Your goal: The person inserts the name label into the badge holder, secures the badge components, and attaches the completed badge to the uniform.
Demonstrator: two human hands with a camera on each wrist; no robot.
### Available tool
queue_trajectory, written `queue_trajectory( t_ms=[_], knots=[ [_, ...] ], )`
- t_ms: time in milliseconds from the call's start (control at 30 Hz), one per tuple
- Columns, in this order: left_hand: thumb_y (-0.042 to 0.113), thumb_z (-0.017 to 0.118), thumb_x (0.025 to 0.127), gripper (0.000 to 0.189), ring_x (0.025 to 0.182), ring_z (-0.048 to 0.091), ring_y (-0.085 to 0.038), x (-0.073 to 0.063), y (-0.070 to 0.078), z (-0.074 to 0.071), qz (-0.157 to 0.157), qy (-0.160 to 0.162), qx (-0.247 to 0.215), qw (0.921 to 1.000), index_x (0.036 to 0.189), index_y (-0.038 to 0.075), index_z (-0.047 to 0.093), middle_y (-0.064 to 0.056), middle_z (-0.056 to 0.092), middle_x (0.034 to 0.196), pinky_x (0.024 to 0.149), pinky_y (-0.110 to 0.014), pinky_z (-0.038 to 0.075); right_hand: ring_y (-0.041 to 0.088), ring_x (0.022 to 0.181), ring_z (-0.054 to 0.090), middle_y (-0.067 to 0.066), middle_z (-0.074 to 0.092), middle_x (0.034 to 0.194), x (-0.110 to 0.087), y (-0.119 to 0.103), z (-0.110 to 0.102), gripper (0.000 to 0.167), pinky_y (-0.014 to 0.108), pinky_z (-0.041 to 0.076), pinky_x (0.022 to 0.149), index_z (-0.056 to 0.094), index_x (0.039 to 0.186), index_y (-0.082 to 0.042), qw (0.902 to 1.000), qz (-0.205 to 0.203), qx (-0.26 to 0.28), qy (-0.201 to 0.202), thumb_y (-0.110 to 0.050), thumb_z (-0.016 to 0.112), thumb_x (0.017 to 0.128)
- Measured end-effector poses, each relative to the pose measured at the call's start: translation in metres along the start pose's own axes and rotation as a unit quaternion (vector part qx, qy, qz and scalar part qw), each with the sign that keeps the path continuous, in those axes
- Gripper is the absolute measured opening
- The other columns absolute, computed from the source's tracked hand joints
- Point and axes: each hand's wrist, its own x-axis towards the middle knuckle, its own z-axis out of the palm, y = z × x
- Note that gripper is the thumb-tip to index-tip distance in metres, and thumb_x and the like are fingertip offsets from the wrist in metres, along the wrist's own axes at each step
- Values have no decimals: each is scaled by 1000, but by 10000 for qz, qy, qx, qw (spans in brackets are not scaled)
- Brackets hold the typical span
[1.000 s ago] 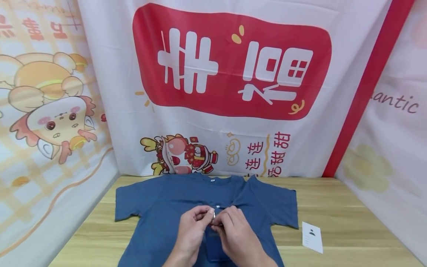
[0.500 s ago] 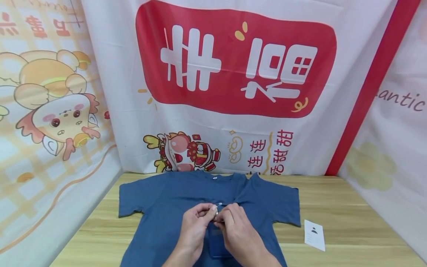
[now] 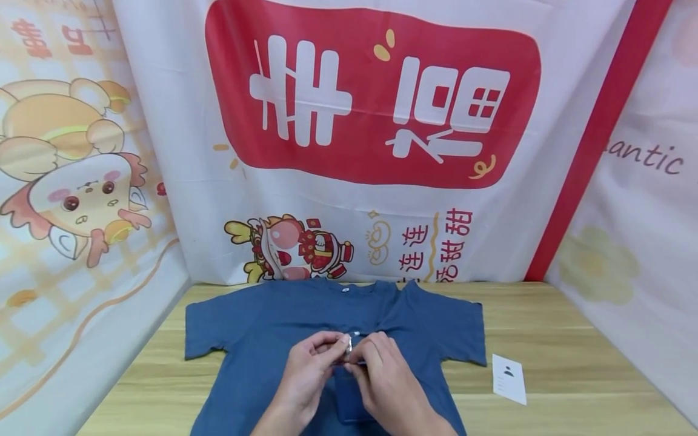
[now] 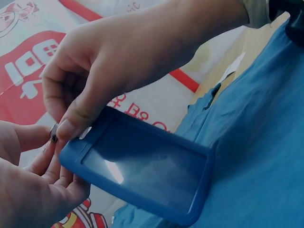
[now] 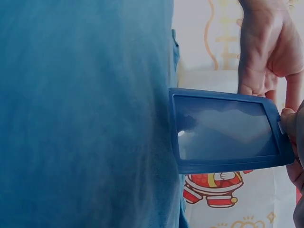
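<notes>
A blue badge holder (image 4: 142, 164) with a clear window hangs above a blue T-shirt (image 3: 283, 315) laid on the table. My right hand (image 3: 389, 381) pinches the slotted end of the holder between thumb and fingers. Just left of it, my left hand (image 3: 311, 369) pinches a small silver metal clip (image 3: 349, 344) at that same end. The two hands nearly meet there. Fingers partly cover the clip, so whether it is fastened to the slot cannot be seen. The right wrist view shows the holder's window (image 5: 225, 128) facing the camera, its lower end close to the shirt.
A white card (image 3: 509, 379) with a dark figure printed on it lies on the wooden table (image 3: 523, 327), right of the shirt. Printed cloth (image 3: 180, 121) hangs behind and along both sides of the table.
The head view shifts slightly. Both hands stay together over the shirt, with only small finger movements around the clip and holder. The card and the shirt stay in place.
</notes>
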Motion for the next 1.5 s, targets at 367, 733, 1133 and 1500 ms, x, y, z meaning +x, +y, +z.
queue_trajectory(
  t_ms=[367, 733, 1133, 1500],
  knots=[
    [33, 78, 101, 32, 96, 71, -15, 0, 3, -7, 41, -211, 205, 9996, 119, 7, 76, -1, 77, 106, 88, -31, 62, 2, 89, 54, -11, 58, 99, 2, 0, 1, 27, 21, 48, 79, 62, 104, -20, 9989, 136, 383, 227, -8, 84, 93],
    [26, 78, 101, 23, 96, 71, -14, -2, 6, -7, 184, -365, 494, 9979, 118, 9, 77, 3, 76, 105, 87, -30, 58, 1, 93, 56, -13, 60, 101, 0, 2, 1, 34, 24, 52, 81, 63, 105, -21, 9968, 486, 638, 62, -9, 90, 88],
    [20, 82, 97, 21, 88, 69, -14, -1, 2, 2, 495, 166, 583, 9969, 111, 5, 79, 3, 75, 96, 78, -27, 59, 1, 95, 57, -14, 61, 103, 0, 2, 1, 38, 21, 55, 82, 65, 106, -21, 9945, 528, 887, 161, -6, 92, 84],
    [11, 80, 98, 20, 84, 68, -11, -3, -2, 10, 753, 588, 394, 9946, 114, -1, 79, 5, 76, 90, 75, -23, 59, 6, 94, 57, -8, 60, 100, -1, 1, 7, 33, 14, 50, 85, 63, 104, -17, 9956, 114, 776, 517, -2, 87, 88]
  ],
)
